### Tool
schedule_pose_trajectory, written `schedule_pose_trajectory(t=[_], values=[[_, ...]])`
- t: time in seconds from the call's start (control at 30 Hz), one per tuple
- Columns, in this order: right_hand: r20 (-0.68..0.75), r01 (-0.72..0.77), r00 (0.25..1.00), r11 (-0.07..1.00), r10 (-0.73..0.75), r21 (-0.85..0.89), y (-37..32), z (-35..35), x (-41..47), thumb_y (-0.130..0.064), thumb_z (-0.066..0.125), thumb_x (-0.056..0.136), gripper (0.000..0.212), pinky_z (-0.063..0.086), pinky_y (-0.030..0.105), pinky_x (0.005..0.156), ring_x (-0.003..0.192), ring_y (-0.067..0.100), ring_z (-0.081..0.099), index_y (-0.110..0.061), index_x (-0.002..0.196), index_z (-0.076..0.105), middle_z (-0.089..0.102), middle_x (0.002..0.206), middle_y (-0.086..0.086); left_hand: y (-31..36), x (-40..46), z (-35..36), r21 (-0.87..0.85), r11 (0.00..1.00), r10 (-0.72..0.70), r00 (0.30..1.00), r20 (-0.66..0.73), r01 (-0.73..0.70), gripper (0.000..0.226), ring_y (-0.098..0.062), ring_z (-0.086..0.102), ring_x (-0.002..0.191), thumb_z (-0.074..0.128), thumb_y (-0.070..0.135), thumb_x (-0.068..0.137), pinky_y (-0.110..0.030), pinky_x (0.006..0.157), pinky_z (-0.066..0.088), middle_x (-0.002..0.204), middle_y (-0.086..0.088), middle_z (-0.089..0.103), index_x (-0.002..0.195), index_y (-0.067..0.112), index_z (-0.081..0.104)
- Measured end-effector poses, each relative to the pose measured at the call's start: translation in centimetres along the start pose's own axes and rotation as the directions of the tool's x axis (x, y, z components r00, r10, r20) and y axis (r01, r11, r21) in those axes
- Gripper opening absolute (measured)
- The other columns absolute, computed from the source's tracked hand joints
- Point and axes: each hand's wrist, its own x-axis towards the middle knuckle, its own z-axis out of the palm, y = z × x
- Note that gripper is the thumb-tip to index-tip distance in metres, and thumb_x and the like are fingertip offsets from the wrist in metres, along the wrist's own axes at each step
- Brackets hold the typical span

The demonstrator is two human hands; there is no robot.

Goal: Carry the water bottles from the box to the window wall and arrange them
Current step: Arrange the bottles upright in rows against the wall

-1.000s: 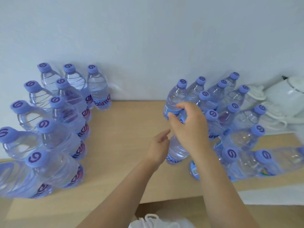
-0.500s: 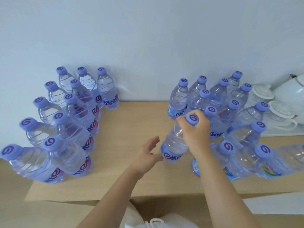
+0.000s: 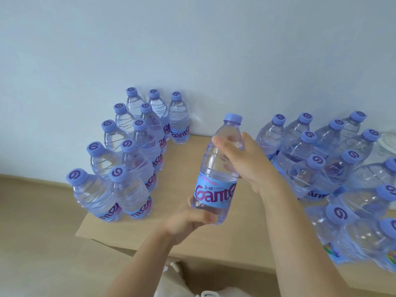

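A clear water bottle [image 3: 216,168] with a purple cap and a blue label is held upright in the air between both hands. My right hand [image 3: 250,161] grips its upper half below the neck. My left hand [image 3: 188,219] holds its base from underneath. Several arranged bottles [image 3: 132,159] stand in rows at the left against the white wall. A second group of bottles [image 3: 317,159] stands at the right by the wall, several of them at the front still in plastic wrap [image 3: 364,232].
The bottles stand on a flat sheet of brown cardboard [image 3: 192,236] on a beige floor [image 3: 32,232]. A white object [image 3: 387,140] shows at the right edge behind the right group. White cloth [image 3: 182,281] is at the bottom centre.
My right hand lifted the bottle out of the right group and carried it left toward the middle. My left hand rose and took hold of its base. The view shifted left.
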Motion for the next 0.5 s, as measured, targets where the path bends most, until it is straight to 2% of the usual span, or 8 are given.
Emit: schedule_pose_trajectory(t=[0.13, 0.23, 0.3, 0.37, 0.43, 0.5], values=[[0.035, -0.003, 0.999, 0.999, 0.004, -0.04, -1.0, 1.5, 1.0, -0.061, 0.066, 0.066, 0.071, 0.049, 0.044, 0.094, 0.102, 0.016, 0.061, -0.019, 0.121, 0.053, 0.06, 0.111, 0.005, 0.9, -0.4, -1.7, 0.014, 1.0, -0.01, 1.0, -0.006, 0.01, 0.058, -0.008, 0.061, 0.075, 0.069, 0.018, 0.048, -0.02, 0.067, 0.049, 0.082, 0.003, 0.065, 0.104, 0.01, 0.058], [0.141, 0.012, 0.99, 0.992, 0.006, -0.129, -1.8, 1.7, 1.8, -0.06, 0.068, 0.067, 0.066, 0.054, 0.042, 0.087, 0.104, 0.016, 0.061, -0.022, 0.119, 0.054, 0.063, 0.115, 0.001, 1.4, -0.3, -2.9, 0.008, 1.0, -0.012, 0.999, -0.03, 0.012, 0.057, -0.008, 0.06, 0.075, 0.069, 0.018, 0.048, -0.02, 0.068, 0.049, 0.082, 0.003, 0.065, 0.103, 0.01, 0.059], [0.2, 0.012, 0.979, 0.98, 0.028, -0.197, -2.2, 1.8, 2.4, -0.055, 0.074, 0.066, 0.059, 0.056, 0.041, 0.08, 0.1, 0.017, 0.064, -0.026, 0.114, 0.057, 0.066, 0.11, -0.004, 1.5, -0.1, -3.8, 0.012, 1.0, -0.016, 0.999, -0.05, 0.017, 0.057, -0.01, 0.06, 0.079, 0.07, 0.018, 0.049, -0.022, 0.072, 0.05, 0.086, 0.001, 0.065, 0.104, 0.011, 0.061], [0.203, -0.018, 0.978, 0.988, 0.049, -0.152, -2.1, 2.0, 3.3, -0.042, 0.079, 0.067, 0.05, 0.057, 0.045, 0.08, 0.099, 0.019, 0.065, -0.025, 0.11, 0.06, 0.067, 0.108, -0.004, 1.5, 0.2, -4.6, 0.035, 0.999, -0.025, 0.995, -0.092, 0.028, 0.059, -0.013, 0.06, 0.086, 0.071, 0.016, 0.051, -0.026, 0.08, 0.051, 0.093, -0.002, 0.065, 0.108, 0.011, 0.062], [0.159, -0.028, 0.986, 0.995, 0.042, -0.093, -1.7, 2.7, 4.5, -0.03, 0.082, 0.065, 0.044, 0.058, 0.043, 0.076, 0.095, 0.018, 0.067, -0.024, 0.104, 0.063, 0.069, 0.101, -0.004, 1.2, 1.1, -5.2, 0.064, 0.997, -0.021, 0.973, -0.23, 0.036, 0.062, -0.011, 0.062, 0.087, 0.072, 0.013, 0.051, -0.025, 0.081, 0.05, 0.098, -0.002, 0.067, 0.112, 0.013, 0.06], [0.093, -0.012, 0.995, 0.997, 0.019, -0.077, -1.3, 3.8, 6.2, -0.022, 0.085, 0.062, 0.039, 0.058, 0.039, 0.072, 0.085, 0.015, 0.069, -0.027, 0.095, 0.063, 0.07, 0.089, -0.008, 0.7, 2.1, -5.4, 0.033, 0.998, -0.027, 0.881, -0.472, 0.048, 0.063, -0.005, 0.062, 0.082, 0.072, 0.013, 0.053, -0.017, 0.071, 0.049, 0.097, 0.005, 0.068, 0.114, 0.019, 0.057]])
